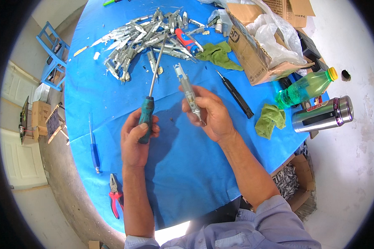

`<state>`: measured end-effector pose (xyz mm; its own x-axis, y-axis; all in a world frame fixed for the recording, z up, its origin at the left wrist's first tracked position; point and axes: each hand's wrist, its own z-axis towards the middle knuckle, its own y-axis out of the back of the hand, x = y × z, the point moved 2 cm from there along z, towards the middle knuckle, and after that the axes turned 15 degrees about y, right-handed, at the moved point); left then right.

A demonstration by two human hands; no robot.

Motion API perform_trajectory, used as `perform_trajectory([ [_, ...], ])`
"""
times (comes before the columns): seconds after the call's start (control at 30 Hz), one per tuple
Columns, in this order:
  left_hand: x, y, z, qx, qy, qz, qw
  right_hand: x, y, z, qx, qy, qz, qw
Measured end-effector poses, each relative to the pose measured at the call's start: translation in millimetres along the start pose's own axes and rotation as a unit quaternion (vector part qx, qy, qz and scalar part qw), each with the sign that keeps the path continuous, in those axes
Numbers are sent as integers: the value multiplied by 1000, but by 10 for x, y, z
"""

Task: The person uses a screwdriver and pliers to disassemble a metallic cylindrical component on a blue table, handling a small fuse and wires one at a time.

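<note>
My left hand [138, 135] is closed round the green handle of a screwdriver [147, 116], its long metal shaft pointing away from me toward the pile. In my right hand [214, 112] is a slim grey-white metal and plastic part [187, 88], gripped between thumb and fingers and tilted, its far end narrow. Screwdriver and part are apart. Beyond both hands lies a heap of similar grey parts [141, 37]. A red and blue handled tool [186, 40] rests at the heap's right side.
On the blue cloth [187, 178] lie a blue screwdriver [94, 151], red-handled pliers [114, 197], a black pen-like tool [237, 97] and green cloths [271, 120]. A green bottle [303, 89], steel flask [320, 114] and cardboard box [249, 56] stand at right.
</note>
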<state>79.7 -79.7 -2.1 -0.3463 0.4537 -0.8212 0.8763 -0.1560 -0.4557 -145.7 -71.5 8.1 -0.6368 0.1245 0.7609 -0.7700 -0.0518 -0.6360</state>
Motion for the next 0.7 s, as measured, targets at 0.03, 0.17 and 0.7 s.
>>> perform_trajectory([
  [0.03,-1,3,0,1,0,0,1000,1,-7,2,1,3,-4,1000],
  [0.17,-3,-8,-4,-2,3,3,1000,-7,-8,-10,5,16,-17,1000],
  [0.7,26,-60,4,-22,-24,76,997,9,-95,-256,-84,-19,172,981],
])
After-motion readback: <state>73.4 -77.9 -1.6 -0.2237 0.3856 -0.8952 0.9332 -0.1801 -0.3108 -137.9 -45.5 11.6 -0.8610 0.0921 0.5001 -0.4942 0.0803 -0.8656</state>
